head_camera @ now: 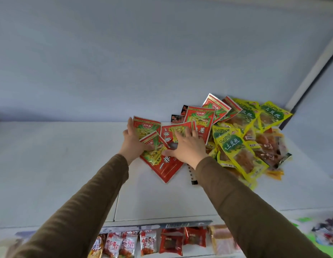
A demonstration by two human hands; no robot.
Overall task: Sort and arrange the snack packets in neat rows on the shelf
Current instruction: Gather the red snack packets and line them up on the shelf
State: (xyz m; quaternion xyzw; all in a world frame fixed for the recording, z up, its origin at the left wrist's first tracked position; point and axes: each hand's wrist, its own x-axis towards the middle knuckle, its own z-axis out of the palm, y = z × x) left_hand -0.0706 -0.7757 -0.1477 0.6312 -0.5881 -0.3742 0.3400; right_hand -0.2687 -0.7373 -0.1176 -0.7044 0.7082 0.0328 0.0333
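- Brown long sleeves (87, 207) fill the near foreground, both arms reaching up and forward onto a white, flat shelf (59, 164).
- Below the shelf's front edge, a lower row of small red-and-white snack packets (149, 243) hangs or stands beneath a blurred price strip (180, 225).
- On the shelf, the left hand (133, 141) lies with fingers spread flat, thumb pressing on a red-and-green foil snack packet (162, 161) that points a corner toward the shelf front.
- Its partner, the right hand (186, 146), is also open and splayed, palm down on overlapping red packets; neither hand is closed round anything, as far as I can tell.
- More red packets (201, 118) fan out behind the hands, crooked and overlapping.
- To the right, touching them, sits a loose heap of yellow-and-green clear-window snack packets (236, 146), with some brownish clear packets (270, 146) at its far side.
- Judged from this, sorting has begun by colour, but no neat row exists yet; the wide left part of the shelf is bare, and both piles remain to be squared and lined up.
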